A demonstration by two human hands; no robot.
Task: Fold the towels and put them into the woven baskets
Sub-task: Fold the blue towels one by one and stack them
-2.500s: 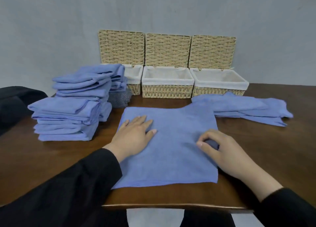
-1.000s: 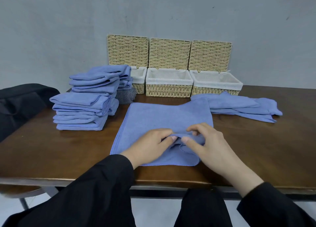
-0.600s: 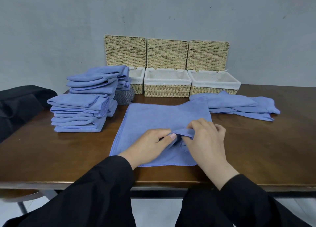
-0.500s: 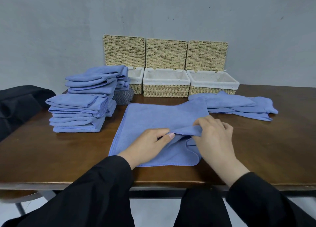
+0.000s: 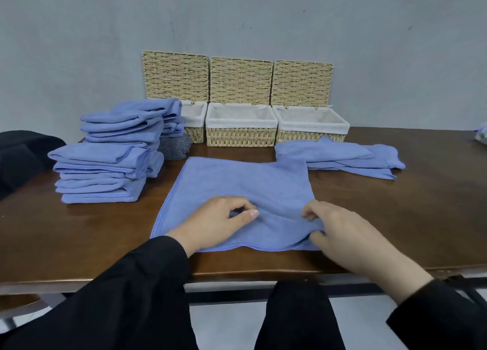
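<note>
A blue towel (image 5: 237,191) lay spread flat near the front edge of the tabletop (image 5: 421,217), its near hem almost parallel to that edge; its near right part was rumpled into soft folds. The left hand (image 5: 216,221) rested on the towel's near middle, fingers curled, thumb and forefinger pinching a small ridge of cloth; the right hand (image 5: 345,233) lay at the towel's near right corner, fingers bent, thumb and fingers gripping the bunched cloth there; both wrists came in low from black sleeves (image 5: 126,291) over the front edge. The two hands were apart, with a stretch of creased towel between them.

Toward the left edge stood a tall stack of folded blue towels (image 5: 105,165), with a second, shorter stack just behind it; a grey cloth (image 5: 174,146) lay at its foot, between the stacks and the baskets. Toward the right of the tabletop, touching the spread towel's far right corner, lay a loose pile of blue towels (image 5: 340,157). Along the back edge three woven baskets stood side by side, the left basket (image 5: 195,128) partly hidden by the stacks, the middle basket (image 5: 241,136) and the right basket (image 5: 311,133) in plain sight; each had a white liner and a lid standing upright behind it against the grey wall (image 5: 79,33). A dark object (image 5: 23,152) lay beyond the left edge.
</note>
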